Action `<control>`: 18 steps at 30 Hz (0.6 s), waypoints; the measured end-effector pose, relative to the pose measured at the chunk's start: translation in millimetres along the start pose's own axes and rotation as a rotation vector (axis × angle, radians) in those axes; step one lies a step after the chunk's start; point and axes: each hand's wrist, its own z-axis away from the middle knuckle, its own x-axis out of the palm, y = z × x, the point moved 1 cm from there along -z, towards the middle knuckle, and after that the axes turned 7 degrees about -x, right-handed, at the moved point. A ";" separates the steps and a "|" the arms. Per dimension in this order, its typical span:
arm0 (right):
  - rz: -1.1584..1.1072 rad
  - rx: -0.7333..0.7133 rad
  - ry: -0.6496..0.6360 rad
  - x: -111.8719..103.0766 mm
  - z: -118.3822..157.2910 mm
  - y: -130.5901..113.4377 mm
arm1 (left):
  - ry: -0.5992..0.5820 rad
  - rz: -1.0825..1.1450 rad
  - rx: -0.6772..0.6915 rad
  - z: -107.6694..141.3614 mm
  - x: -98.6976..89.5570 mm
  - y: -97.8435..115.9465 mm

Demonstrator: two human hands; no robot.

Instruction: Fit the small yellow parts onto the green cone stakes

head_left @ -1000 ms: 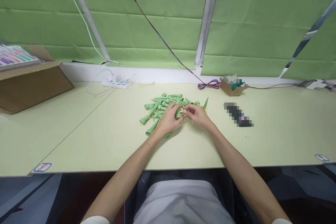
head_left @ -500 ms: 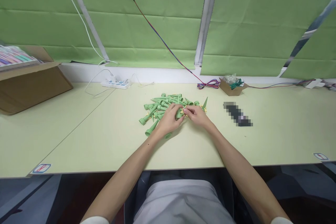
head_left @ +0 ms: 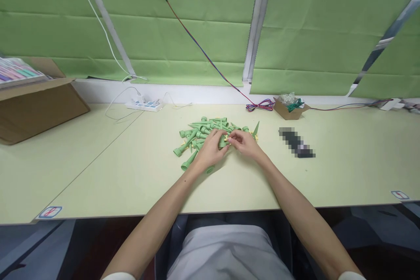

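My left hand [head_left: 212, 148] wraps its thumb and fingers around a green plastic plant-watering spike [head_left: 222, 142], held with its tip pointing away from me. My right hand [head_left: 245, 143] pinches a small yellow plastic piece [head_left: 226, 138] between thumb and fingertips, at the side of the held spike. The fingers partly hide where the two parts meet. Around and behind my left hand lies a loose pile of similar green spikes [head_left: 185, 145], with small yellow pieces [head_left: 257, 138] at its right edge. One spike [head_left: 210, 169] sits partly under my left wrist.
A cardboard box [head_left: 42, 105] with pens stands at the left. Toward the back are a white power strip [head_left: 144, 104], a coiled red-blue cable [head_left: 260, 105] and a small carton [head_left: 289, 109] with plastic-wrapped items. A blurred-out dark object [head_left: 297, 142] lies to the right.
My hands stay together over the pile. The right fingertips have shifted slightly left with the yellow piece, and the held spike's tip has tilted a little to the left.
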 end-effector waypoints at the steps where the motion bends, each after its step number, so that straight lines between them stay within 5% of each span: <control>1: 0.006 0.001 0.001 -0.1 0.0 -0.5 | -0.002 0.000 0.002 0.1 0.2 0.1; 18: 0.127 -0.031 0.013 -0.5 -1.4 0.5 | -0.019 -0.007 0.024 -0.5 2.9 -1.6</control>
